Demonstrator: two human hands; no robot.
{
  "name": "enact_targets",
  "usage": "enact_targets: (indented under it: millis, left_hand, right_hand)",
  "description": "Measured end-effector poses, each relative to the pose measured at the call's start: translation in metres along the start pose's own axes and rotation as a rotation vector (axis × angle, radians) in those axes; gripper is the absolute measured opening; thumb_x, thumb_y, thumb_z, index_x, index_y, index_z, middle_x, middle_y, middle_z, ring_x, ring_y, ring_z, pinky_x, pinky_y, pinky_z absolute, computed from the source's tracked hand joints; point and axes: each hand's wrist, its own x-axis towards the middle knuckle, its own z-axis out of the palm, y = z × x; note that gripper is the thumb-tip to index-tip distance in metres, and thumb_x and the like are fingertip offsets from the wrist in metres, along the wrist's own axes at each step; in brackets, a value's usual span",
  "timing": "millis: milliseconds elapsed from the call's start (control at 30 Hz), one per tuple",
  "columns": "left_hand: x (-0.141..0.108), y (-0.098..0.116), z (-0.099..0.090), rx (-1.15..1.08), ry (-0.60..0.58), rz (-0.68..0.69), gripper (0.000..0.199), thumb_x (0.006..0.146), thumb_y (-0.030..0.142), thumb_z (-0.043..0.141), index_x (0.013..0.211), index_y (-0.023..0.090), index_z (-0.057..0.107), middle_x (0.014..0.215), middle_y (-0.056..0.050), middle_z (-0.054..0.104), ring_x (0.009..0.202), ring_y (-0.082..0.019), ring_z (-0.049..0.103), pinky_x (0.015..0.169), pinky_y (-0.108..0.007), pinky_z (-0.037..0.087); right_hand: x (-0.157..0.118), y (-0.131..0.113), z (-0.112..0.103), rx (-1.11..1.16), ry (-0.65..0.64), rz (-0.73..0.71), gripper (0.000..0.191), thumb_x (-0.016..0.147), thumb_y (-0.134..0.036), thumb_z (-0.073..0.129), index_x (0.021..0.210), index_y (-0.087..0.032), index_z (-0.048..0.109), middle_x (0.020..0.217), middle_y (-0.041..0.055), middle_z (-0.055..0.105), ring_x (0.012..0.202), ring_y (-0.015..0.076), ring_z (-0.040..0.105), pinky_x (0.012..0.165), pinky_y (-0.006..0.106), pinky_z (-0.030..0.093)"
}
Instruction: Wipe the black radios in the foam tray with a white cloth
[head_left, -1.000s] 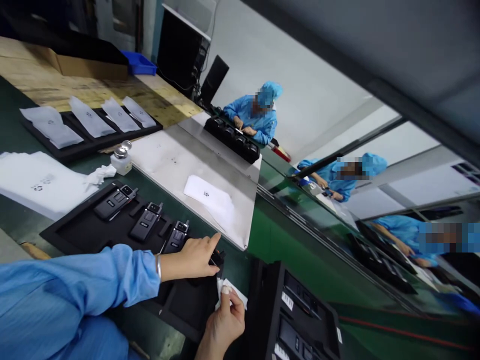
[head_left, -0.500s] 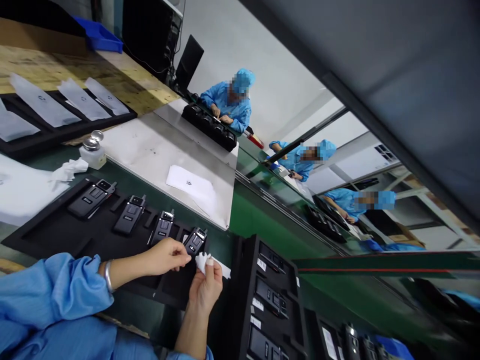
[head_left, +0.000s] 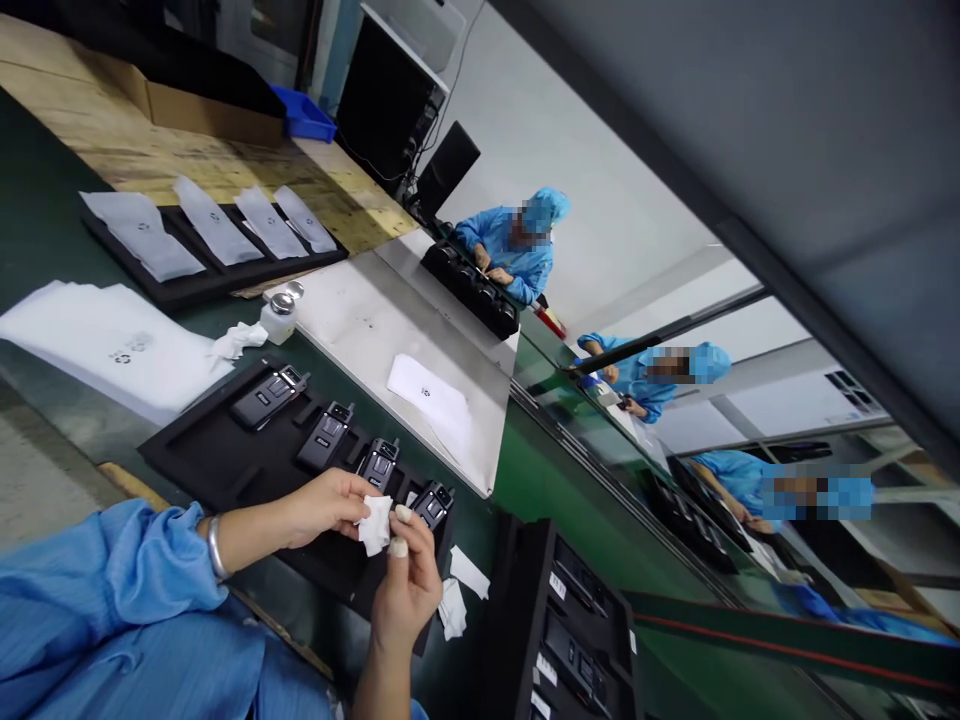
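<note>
A small piece of white tissue is in the hands, above the near side of a black foam tray. The left hand pinches it between thumb and fingers; the right hand, its thumb and index finger tipped with pale covers, is narrowed at the tissue's right edge, though whether it grips cannot be told. The step in hand is judged to be arranging the tissue between the fingertips; the next move calls for a secure pinch and wrists kept off the devices. Four black handheld devices lie in a slanting row along the tray's far side, the rightmost just beyond the right hand. Each bears a small pale mark, illegible at this size. Right of the tray lie a crumpled tissue and a white strip. A stack of white sleeves at left shows a dark emblem of circling arrows; nearby print is unreadable. The same kind of emblem appears on the sheets upon the pale board. White labels in the right-hand case carry print too small to read. No brand can be confirmed.
</note>
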Motion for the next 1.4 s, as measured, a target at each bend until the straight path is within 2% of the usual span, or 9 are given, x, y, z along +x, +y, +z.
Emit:
enact_targets:
  millis: [133, 267, 400, 533, 667, 800, 933, 1267, 1400]
  left_hand:
    - [-0.018, 0.011, -0.015, -0.064, 0.046, 0.016, 0.040, 0.055, 0.017, 0.074, 0.095, 0.012, 0.073, 0.079, -0.006, 0.073, 0.065, -0.014, 0.064, 0.061, -0.024, 0.049]
    - [-0.034, 0.021, -0.044, -0.103, 0.095, 0.092, 0.039, 0.058, 0.022, 0.078, 0.096, 0.011, 0.074, 0.078, -0.006, 0.072, 0.065, -0.014, 0.063, 0.059, -0.022, 0.047]
    - [-0.043, 0.039, -0.097, 0.084, 0.406, 0.421, 0.040, 0.070, 0.042, 0.078, 0.093, 0.010, 0.074, 0.075, -0.007, 0.071, 0.059, -0.013, 0.057, 0.055, -0.022, 0.043]
    - [-0.038, 0.068, -0.148, 0.302, 0.655, 0.663, 0.048, 0.078, 0.054, 0.068, 0.102, 0.012, 0.069, 0.085, -0.007, 0.071, 0.068, -0.016, 0.060, 0.064, -0.026, 0.046]
    - [-0.011, 0.094, -0.170, 0.550, 0.570, 0.667, 0.035, 0.076, 0.049, 0.071, 0.088, 0.015, 0.070, 0.077, -0.005, 0.067, 0.072, -0.019, 0.059, 0.067, -0.028, 0.045]
    - [0.019, 0.112, -0.180, 0.844, 0.387, 0.665, 0.024, 0.066, 0.037, 0.080, 0.072, 0.018, 0.067, 0.088, -0.006, 0.066, 0.095, -0.023, 0.056, 0.085, -0.028, 0.041]
    - [0.031, 0.123, -0.192, 1.013, 0.250, 0.566, 0.019, 0.070, 0.032, 0.074, 0.079, 0.018, 0.065, 0.076, 0.000, 0.062, 0.073, -0.017, 0.053, 0.069, -0.024, 0.037]
    - [0.035, 0.124, -0.202, 1.004, 0.172, 0.466, 0.025, 0.087, 0.039, 0.054, 0.087, 0.015, 0.060, 0.076, -0.002, 0.059, 0.069, -0.015, 0.052, 0.061, -0.022, 0.036]
    - [0.029, 0.133, -0.209, 1.016, 0.046, 0.436, 0.026, 0.080, 0.037, 0.065, 0.094, 0.015, 0.065, 0.091, -0.004, 0.065, 0.083, -0.017, 0.058, 0.070, -0.022, 0.043]
  right_hand:
    - [0.008, 0.002, 0.011, 0.337, 0.088, 0.270, 0.026, 0.088, -0.040, 0.067, 0.098, -0.017, 0.073, 0.108, 0.0119, 0.070, 0.093, 0.0228, 0.069, 0.092, 0.047, 0.054]
    - [0.011, 0.006, 0.022, 0.409, 0.057, 0.409, 0.034, 0.083, -0.047, 0.070, 0.095, -0.015, 0.074, 0.102, 0.0131, 0.073, 0.086, 0.0224, 0.071, 0.086, 0.045, 0.057]
    - [0.002, 0.015, 0.033, 0.197, 0.027, 0.404, 0.035, 0.080, -0.044, 0.074, 0.098, -0.014, 0.074, 0.102, 0.0129, 0.072, 0.081, 0.0199, 0.070, 0.079, 0.037, 0.058]
    - [-0.004, 0.023, 0.047, 0.000, -0.160, 0.323, 0.032, 0.082, -0.044, 0.071, 0.095, -0.015, 0.075, 0.103, 0.0125, 0.071, 0.092, 0.0231, 0.069, 0.079, 0.034, 0.058]
    - [-0.003, 0.024, 0.064, -0.126, -0.308, 0.153, 0.026, 0.087, -0.041, 0.065, 0.093, -0.017, 0.074, 0.102, 0.0109, 0.071, 0.096, 0.0227, 0.068, 0.086, 0.034, 0.055]
    - [-0.009, 0.034, 0.074, -0.176, -0.365, 0.000, 0.019, 0.090, -0.033, 0.062, 0.094, -0.019, 0.073, 0.099, 0.0091, 0.070, 0.095, 0.0214, 0.068, 0.085, 0.033, 0.055]
    - [-0.022, 0.056, 0.076, -0.189, -0.365, -0.043, 0.015, 0.091, -0.028, 0.060, 0.093, -0.022, 0.073, 0.096, 0.0076, 0.070, 0.091, 0.0206, 0.068, 0.082, 0.031, 0.055]
    - [-0.018, 0.064, 0.077, -0.164, -0.450, -0.011, 0.012, 0.090, -0.023, 0.061, 0.093, -0.022, 0.073, 0.095, 0.0059, 0.069, 0.090, 0.0190, 0.068, 0.081, 0.028, 0.054]
    - [-0.017, 0.064, 0.077, -0.174, -0.427, 0.002, 0.013, 0.092, -0.024, 0.060, 0.090, -0.020, 0.072, 0.092, 0.0055, 0.069, 0.088, 0.0172, 0.067, 0.081, 0.026, 0.052]
